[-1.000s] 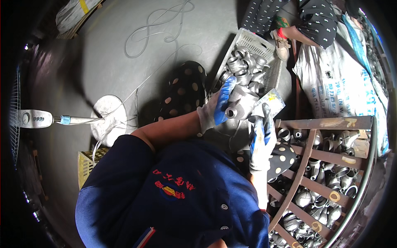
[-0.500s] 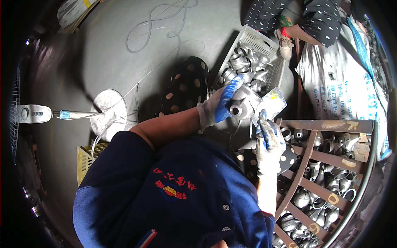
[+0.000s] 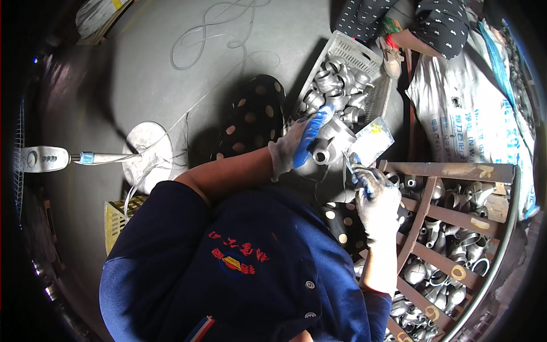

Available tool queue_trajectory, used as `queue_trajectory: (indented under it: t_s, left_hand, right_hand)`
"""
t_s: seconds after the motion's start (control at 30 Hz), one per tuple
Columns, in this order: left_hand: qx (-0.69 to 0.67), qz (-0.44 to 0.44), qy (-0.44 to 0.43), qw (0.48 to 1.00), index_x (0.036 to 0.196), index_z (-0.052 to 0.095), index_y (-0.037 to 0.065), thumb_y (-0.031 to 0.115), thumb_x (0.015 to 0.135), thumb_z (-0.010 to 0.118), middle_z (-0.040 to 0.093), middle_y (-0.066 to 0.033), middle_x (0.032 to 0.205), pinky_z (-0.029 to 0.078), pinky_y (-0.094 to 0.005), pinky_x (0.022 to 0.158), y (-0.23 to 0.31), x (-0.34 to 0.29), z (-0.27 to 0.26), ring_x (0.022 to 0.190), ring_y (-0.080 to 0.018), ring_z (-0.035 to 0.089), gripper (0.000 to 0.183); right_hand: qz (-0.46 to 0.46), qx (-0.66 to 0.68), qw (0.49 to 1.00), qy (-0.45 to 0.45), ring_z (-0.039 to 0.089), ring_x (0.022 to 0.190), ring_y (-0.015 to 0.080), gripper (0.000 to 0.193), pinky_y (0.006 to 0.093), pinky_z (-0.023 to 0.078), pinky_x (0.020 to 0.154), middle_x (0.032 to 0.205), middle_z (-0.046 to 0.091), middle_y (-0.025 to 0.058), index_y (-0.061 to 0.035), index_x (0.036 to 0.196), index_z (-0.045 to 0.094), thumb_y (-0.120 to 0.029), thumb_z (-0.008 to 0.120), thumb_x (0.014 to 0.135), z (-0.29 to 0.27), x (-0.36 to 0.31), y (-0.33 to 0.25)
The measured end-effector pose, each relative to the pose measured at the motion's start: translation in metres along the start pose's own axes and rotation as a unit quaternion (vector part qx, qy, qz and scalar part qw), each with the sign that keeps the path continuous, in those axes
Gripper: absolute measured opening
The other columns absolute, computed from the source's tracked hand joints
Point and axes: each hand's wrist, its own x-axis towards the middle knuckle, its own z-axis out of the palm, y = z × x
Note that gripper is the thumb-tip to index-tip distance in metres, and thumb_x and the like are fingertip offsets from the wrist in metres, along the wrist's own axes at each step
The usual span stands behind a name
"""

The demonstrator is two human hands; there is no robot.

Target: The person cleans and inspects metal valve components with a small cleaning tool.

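Note:
My left hand (image 3: 305,139), in a white glove with a blue palm, is closed on a grey metal casting (image 3: 335,141) with a short round spout facing me. My right hand (image 3: 373,188), gloved the same way, is just right of the casting with its fingers curled around a thin tool (image 3: 347,162). The tool's tip is close to the casting's edge; whether it touches I cannot tell. Behind the right hand is a pale rectangular plate (image 3: 374,141) with a yellow patch.
A grey plastic crate (image 3: 373,62) of similar castings stands ahead. At right, a rusty metal rack (image 3: 450,171) has many castings beneath its bars. White sacks (image 3: 450,108) lie beyond it, near another person's leg and shoe (image 3: 392,60). A fan stand (image 3: 148,151) and yellow basket (image 3: 117,222) are left.
My right hand has shifted slightly right and down, away from the casting. The left hand and casting have moved only slightly, the spout a little lower and to the left.

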Motion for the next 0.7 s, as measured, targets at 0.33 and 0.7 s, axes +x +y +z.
queue_trajectory:
  t_s: [0.33,0.7]
  left_hand:
    - [-0.123,-0.066,-0.093,0.986,0.102,0.066,0.006,0.026,0.082,0.062,0.063,-0.0108,0.110,0.046,-0.0360,0.088,0.026,0.030,-0.011,0.101,-0.0260,0.060,0.028]
    - [-0.042,-0.090,-0.067,0.993,0.113,0.056,0.002,0.022,0.083,0.061,0.060,-0.0126,0.109,0.044,-0.0366,0.091,-0.004,0.004,-0.009,0.101,-0.0262,0.059,0.036]
  right_hand:
    - [0.221,0.503,0.820,-0.159,0.061,0.061,0.0091,0.032,0.0212,0.045,0.052,0.071,0.065,0.0064,0.0045,0.106,0.062,0.005,0.044,0.080,0.001,0.020,0.030]
    - [0.028,0.218,0.974,0.049,0.066,0.078,0.0288,0.028,0.0358,0.051,0.071,0.087,0.067,0.0152,-0.0038,0.104,0.066,-0.006,0.057,0.078,0.019,0.010,0.020]
